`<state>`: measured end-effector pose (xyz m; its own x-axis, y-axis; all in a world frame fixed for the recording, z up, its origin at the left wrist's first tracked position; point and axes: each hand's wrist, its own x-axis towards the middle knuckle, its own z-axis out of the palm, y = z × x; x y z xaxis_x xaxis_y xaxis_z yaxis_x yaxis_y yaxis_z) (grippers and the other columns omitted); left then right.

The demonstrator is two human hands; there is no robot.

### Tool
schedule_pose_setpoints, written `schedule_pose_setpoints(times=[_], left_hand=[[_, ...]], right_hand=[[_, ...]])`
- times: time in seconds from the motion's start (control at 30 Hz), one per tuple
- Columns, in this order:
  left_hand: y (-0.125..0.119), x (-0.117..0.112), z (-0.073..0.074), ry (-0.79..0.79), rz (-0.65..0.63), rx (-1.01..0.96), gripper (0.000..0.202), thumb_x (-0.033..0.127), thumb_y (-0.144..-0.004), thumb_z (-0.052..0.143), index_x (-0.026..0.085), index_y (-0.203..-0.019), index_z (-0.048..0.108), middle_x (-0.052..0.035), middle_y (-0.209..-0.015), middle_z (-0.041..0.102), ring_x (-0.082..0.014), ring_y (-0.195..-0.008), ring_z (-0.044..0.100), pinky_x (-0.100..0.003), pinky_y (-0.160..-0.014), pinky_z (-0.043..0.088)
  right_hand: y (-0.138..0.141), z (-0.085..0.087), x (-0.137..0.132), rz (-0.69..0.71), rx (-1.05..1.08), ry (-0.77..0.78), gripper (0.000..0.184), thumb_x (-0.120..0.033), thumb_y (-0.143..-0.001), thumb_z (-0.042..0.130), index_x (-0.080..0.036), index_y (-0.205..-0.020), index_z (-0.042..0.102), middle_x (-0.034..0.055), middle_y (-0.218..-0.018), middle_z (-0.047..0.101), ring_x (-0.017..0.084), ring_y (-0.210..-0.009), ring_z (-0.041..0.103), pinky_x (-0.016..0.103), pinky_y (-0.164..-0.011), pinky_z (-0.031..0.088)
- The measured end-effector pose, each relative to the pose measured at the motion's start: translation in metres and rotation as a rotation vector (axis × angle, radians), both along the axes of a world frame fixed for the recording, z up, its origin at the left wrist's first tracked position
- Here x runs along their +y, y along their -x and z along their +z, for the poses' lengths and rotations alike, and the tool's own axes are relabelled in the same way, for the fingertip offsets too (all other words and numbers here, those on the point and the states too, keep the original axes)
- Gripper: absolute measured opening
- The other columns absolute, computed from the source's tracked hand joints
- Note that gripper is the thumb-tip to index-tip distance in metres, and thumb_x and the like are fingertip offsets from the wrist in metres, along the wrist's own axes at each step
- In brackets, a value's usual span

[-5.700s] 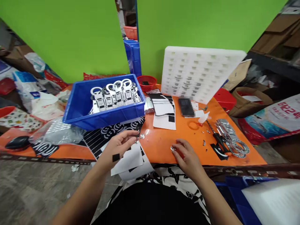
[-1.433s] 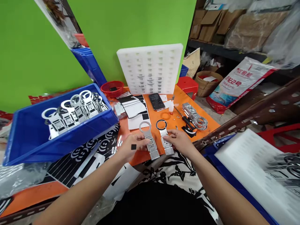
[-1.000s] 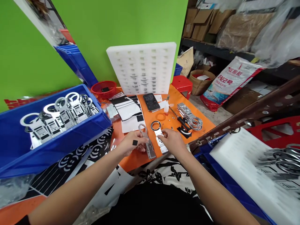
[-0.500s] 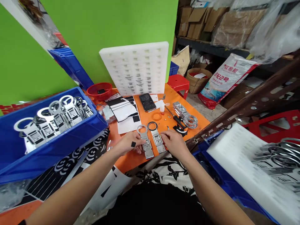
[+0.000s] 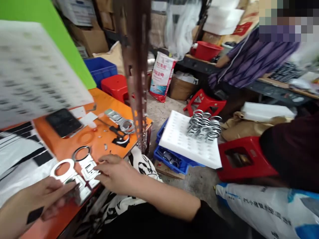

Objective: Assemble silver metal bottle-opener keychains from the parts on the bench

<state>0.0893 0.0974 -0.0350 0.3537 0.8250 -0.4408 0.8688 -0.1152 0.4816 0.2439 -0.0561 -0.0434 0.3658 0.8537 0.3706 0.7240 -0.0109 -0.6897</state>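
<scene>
Two silver metal ring-topped brackets lie side by side on the orange table (image 5: 99,139) near its front edge. My left hand (image 5: 43,196) pinches the left bracket (image 5: 67,176), with a small black square stuck on the back of the hand. My right hand (image 5: 116,174) rests with fingers curled on the right bracket (image 5: 86,162), whose ring has a black rim. Both hands are smeared by motion.
A phone (image 5: 63,121), a screwdriver and loose metal rings (image 5: 123,124) lie farther back. A white foam tray (image 5: 189,141) with several brackets sits on a blue bin on the floor beside red stools (image 5: 245,161). A brown perforated post (image 5: 137,66) stands at the table corner. Another person sits at right.
My view has swung sharply to the right, bringing the floor, the foam tray and other people into sight. Both hands stay on the two brackets.
</scene>
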Motion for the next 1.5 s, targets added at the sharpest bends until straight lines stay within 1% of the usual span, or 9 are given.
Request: schedule_pose_setpoints(times=[0.17,0.3,0.43,0.53,0.63,0.83,1.1,1.27,1.5], left_hand=[[-0.059,-0.045,0.032,0.141,-0.43,-0.038,0.042,0.065,-0.069,0.061,0.024,-0.061,0.053,0.0095,-0.039,0.052,-0.0136,-0.034,0.047,-0.021,-0.038,0.03],[-0.161,-0.114,0.039,0.253,-0.848,-0.267,0.025,0.046,-0.068,0.069,0.022,-0.066,0.063,0.0028,-0.057,0.065,-0.0167,-0.055,0.061,-0.025,-0.054,0.044],[-0.275,-0.184,0.001,0.291,-0.978,-0.499,0.014,0.022,-0.066,0.073,0.018,-0.077,0.066,-0.0009,-0.075,0.071,-0.0178,-0.072,0.065,-0.027,-0.069,0.051],[-0.339,-0.226,-0.04,0.248,-0.966,-0.505,0.023,0.013,-0.07,0.073,0.014,-0.092,0.066,-0.0052,-0.091,0.071,-0.0193,-0.086,0.066,-0.031,-0.079,0.053],[-0.375,-0.253,-0.075,0.204,-0.972,-0.49,0.028,0.026,-0.086,0.067,0.013,-0.11,0.062,-0.0086,-0.109,0.066,-0.0215,-0.096,0.064,-0.039,-0.085,0.054],[-0.397,-0.261,-0.11,0.177,-1.006,-0.543,0.035,0.035,-0.093,0.058,0.016,-0.122,0.057,-0.0095,-0.122,0.06,-0.0229,-0.103,0.062,-0.044,-0.085,0.054],[-0.39,-0.257,-0.111,0.176,-0.944,-0.821,0.006,0.019,-0.077,0.07,0.017,-0.074,0.065,-0.0001,-0.074,0.063,-0.0167,-0.076,0.059,-0.027,-0.073,0.047],[-0.388,-0.257,-0.089,0.228,-0.851,-0.93,0.012,0.026,-0.074,0.069,0.018,-0.071,0.061,0.0026,-0.068,0.059,-0.0133,-0.068,0.054,-0.024,-0.067,0.043],[-0.349,-0.23,-0.023,0.366,-0.727,-0.891,0.023,0.034,-0.077,0.067,0.018,-0.069,0.054,0.0052,-0.06,0.051,-0.0101,-0.057,0.047,-0.021,-0.056,0.038]], right_hand=[[-0.058,-0.013,-0.085,-0.413,0.121,-0.352,0.012,-0.027,-0.091,0.057,-0.024,-0.094,0.069,-0.0017,-0.094,0.074,0.013,-0.087,0.068,0.023,-0.082,0.055],[-0.129,-0.056,-0.186,-1.082,0.206,-0.383,0.021,-0.032,-0.094,0.047,-0.017,-0.106,0.055,0.0082,-0.095,0.063,0.018,-0.085,0.062,0.034,-0.076,0.052],[-0.184,-0.087,-0.266,-1.477,0.242,-0.282,0.052,-0.039,-0.079,0.057,-0.014,-0.123,0.045,0.0189,-0.121,0.051,0.023,-0.092,0.057,0.037,-0.074,0.048],[-0.207,-0.092,-0.294,-1.472,0.293,-0.138,0.046,-0.038,-0.067,0.066,-0.015,-0.107,0.058,0.0138,-0.108,0.059,0.022,-0.081,0.059,0.037,-0.073,0.047],[-0.218,-0.089,-0.304,-1.41,0.34,-0.063,0.034,-0.039,-0.068,0.066,-0.018,-0.094,0.064,0.0078,-0.091,0.066,0.02,-0.071,0.06,0.035,-0.071,0.046],[-0.222,-0.094,-0.314,-1.35,0.381,-0.126,0.031,-0.043,-0.069,0.07,-0.02,-0.088,0.067,0.0015,-0.074,0.066,0.017,-0.064,0.056,0.029,-0.065,0.044],[-0.219,-0.097,-0.312,-1.39,0.385,-0.626,0.028,-0.043,-0.074,0.071,-0.019,-0.083,0.06,-0.0031,-0.068,0.058,0.011,-0.057,0.05,0.026,-0.056,0.043],[-0.218,-0.094,-0.311,-1.363,0.48,-0.825,0.032,-0.043,-0.07,0.077,-0.019,-0.081,0.059,-0.0062,-0.061,0.053,0.008,-0.047,0.045,0.023,-0.045,0.036],[-0.201,-0.07,-0.297,-1.202,0.731,-0.884,0.033,-0.044,-0.068,0.079,-0.019,-0.082,0.062,-0.0063,-0.062,0.049,0.007,-0.048,0.04,0.021,-0.046,0.034]])
